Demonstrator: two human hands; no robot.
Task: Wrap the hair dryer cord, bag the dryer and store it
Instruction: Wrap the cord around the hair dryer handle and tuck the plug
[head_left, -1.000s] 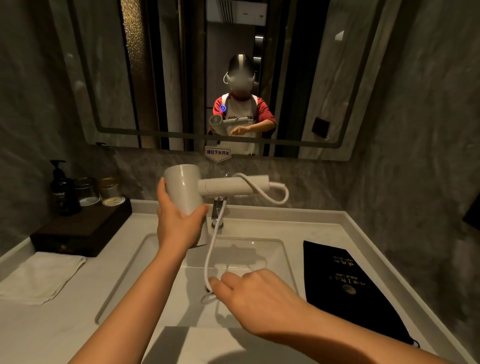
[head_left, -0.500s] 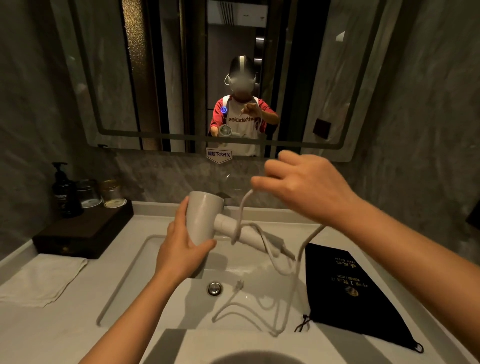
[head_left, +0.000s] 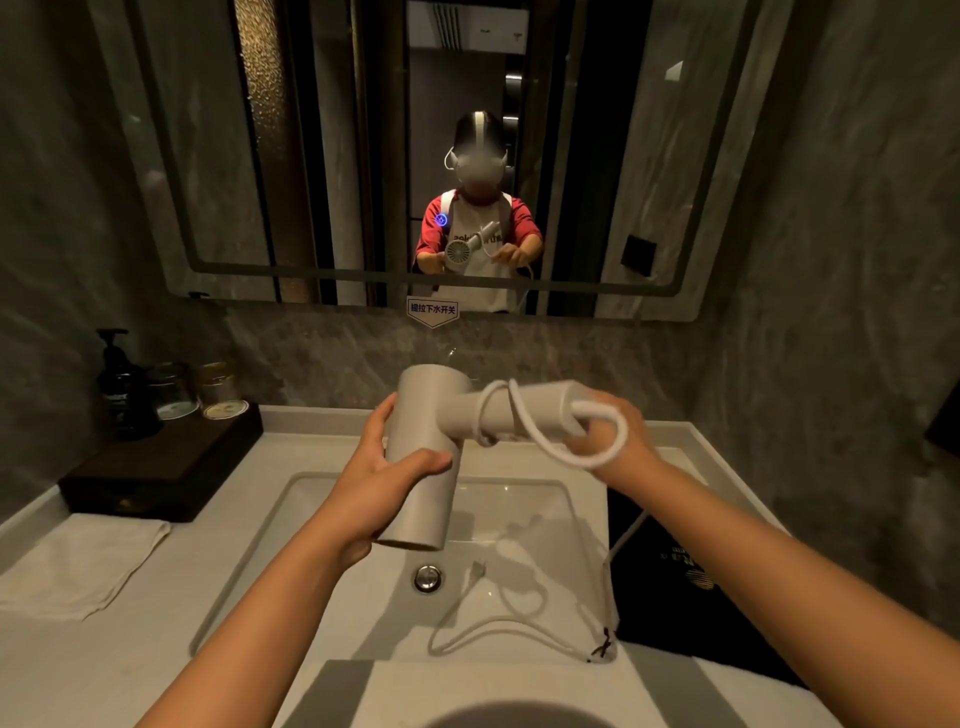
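At far left a folded towel (head_left: 78, 564) lies on the counter (head_left: 156, 675) in front of a dark tray (head_left: 161, 462) bearing a pump bottle (head_left: 122, 387) and two lidded jars (head_left: 221, 389). Centre: the left hand (head_left: 387, 486) is clenched around the barrel of the hair dryer (head_left: 423, 457), held above the sink (head_left: 332, 519) with the handle pointing right. Two loops of the cord (head_left: 540, 447) encircle the handle near the barrel; a third, looser loop passes around the right hand (head_left: 610, 441), which grasps the handle's end together with the cord. The remaining cord drops at the right of the basin and trails slack across its floor, the plug (head_left: 477, 570) lying just beside the drain (head_left: 427, 578). At right a black bag (head_left: 675, 587) lies flat on the counter, its drawstring end near the basin's front edge. The step in hand appears to be cord wrapping, at an early stage, since most of the cord is unwound. The next move probably calls for drawing the loose loop snug against the handle and carrying further turns around it while the left hand steadies the barrel, lifting the slack clear of the drain.
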